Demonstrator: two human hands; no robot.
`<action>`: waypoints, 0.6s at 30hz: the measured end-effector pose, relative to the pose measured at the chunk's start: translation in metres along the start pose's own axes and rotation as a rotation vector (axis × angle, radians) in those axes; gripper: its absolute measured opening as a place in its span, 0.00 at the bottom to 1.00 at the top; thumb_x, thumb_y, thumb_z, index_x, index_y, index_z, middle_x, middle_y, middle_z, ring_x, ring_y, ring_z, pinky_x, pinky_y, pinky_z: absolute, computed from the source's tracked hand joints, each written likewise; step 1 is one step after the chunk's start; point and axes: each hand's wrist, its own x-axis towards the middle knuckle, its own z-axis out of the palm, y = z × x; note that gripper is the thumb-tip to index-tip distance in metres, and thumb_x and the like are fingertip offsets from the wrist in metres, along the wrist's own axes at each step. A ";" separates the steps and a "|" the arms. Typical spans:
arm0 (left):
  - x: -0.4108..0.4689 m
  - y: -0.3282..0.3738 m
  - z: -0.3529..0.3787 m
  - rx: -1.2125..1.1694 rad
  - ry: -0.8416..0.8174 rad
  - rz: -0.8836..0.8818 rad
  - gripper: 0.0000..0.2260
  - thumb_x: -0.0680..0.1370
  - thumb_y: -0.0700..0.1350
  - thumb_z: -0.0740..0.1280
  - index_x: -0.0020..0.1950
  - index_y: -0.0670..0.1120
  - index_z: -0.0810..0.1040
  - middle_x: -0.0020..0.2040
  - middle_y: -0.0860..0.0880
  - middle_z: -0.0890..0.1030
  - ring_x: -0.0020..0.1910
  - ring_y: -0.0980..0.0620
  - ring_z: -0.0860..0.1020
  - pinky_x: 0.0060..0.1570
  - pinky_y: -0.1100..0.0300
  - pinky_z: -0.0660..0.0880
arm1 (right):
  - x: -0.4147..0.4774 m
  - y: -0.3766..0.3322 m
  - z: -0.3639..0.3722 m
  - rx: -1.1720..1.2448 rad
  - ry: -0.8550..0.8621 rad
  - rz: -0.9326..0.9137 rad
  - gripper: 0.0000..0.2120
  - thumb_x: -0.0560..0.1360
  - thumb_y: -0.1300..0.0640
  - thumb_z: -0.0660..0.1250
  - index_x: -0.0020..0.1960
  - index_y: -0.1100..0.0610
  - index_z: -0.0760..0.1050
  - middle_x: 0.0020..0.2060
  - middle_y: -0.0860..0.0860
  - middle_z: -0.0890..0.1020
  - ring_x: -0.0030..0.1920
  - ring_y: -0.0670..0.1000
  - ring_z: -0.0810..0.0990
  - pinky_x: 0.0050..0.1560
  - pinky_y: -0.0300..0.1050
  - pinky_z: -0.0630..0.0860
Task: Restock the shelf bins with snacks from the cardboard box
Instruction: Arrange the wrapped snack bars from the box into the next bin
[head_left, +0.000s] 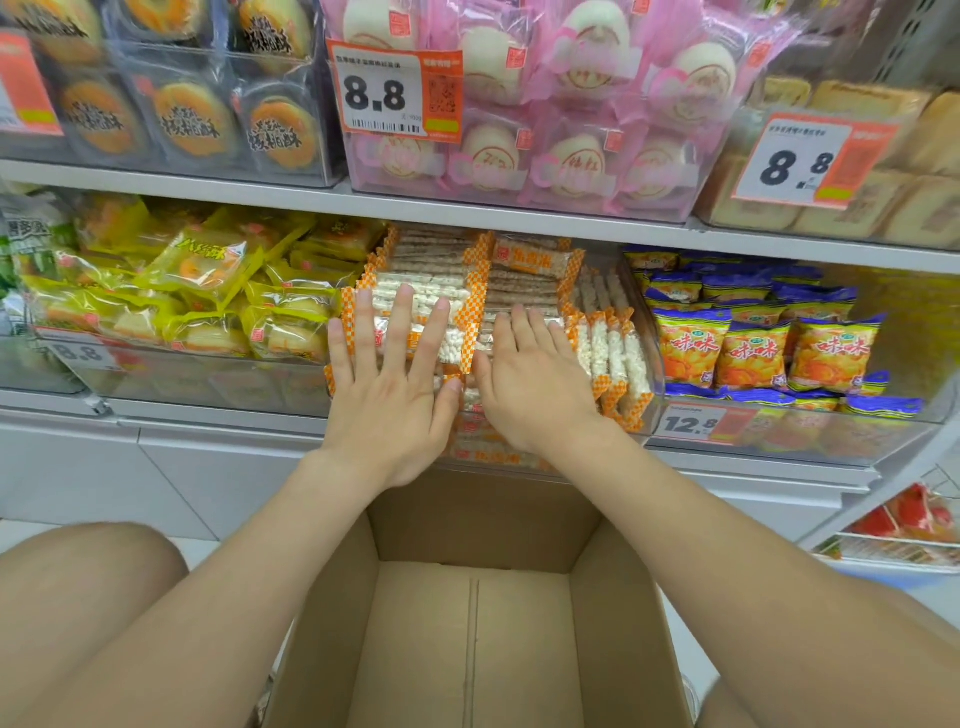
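An open cardboard box (467, 623) sits low in front of me, its brown bottom bare. Above it, a clear shelf bin (652, 364) on the lower shelf holds several rice-snack packets (524, 260) with orange-checked ends. My left hand (389, 384) lies flat with spread, straight fingers on the left stack of packets. My right hand (535, 379) rests palm-down with straight fingers on the packets beside it, thumb near the left hand's thumb. Neither hand grips anything.
Yellow pastry packets (197, 291) fill the bin to the left; blue-and-orange chip bags (753, 343) fill the bin to the right. The upper shelf (311, 195) carries dark-labelled cakes, pink-wrapped buns (519, 104) and price tags. A wire basket (893, 540) stands at lower right.
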 end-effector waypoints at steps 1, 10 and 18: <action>0.000 0.000 -0.001 -0.011 0.009 -0.005 0.34 0.84 0.59 0.53 0.87 0.53 0.44 0.86 0.43 0.43 0.83 0.34 0.38 0.79 0.31 0.38 | -0.003 0.000 -0.004 -0.001 0.039 0.008 0.32 0.87 0.44 0.41 0.84 0.63 0.50 0.84 0.60 0.53 0.84 0.58 0.48 0.83 0.57 0.46; -0.014 0.012 -0.010 -0.065 0.084 -0.098 0.37 0.83 0.59 0.56 0.86 0.50 0.42 0.85 0.41 0.39 0.83 0.32 0.37 0.78 0.28 0.40 | -0.045 0.025 -0.004 -0.089 0.110 0.260 0.39 0.84 0.35 0.45 0.83 0.63 0.54 0.79 0.69 0.62 0.79 0.70 0.58 0.80 0.65 0.56; -0.026 0.013 -0.014 -0.139 0.124 -0.147 0.37 0.84 0.54 0.59 0.86 0.46 0.42 0.85 0.40 0.39 0.83 0.34 0.37 0.79 0.30 0.42 | -0.047 0.033 0.009 -0.071 0.147 0.177 0.36 0.85 0.36 0.43 0.82 0.60 0.60 0.78 0.68 0.64 0.80 0.69 0.59 0.80 0.65 0.55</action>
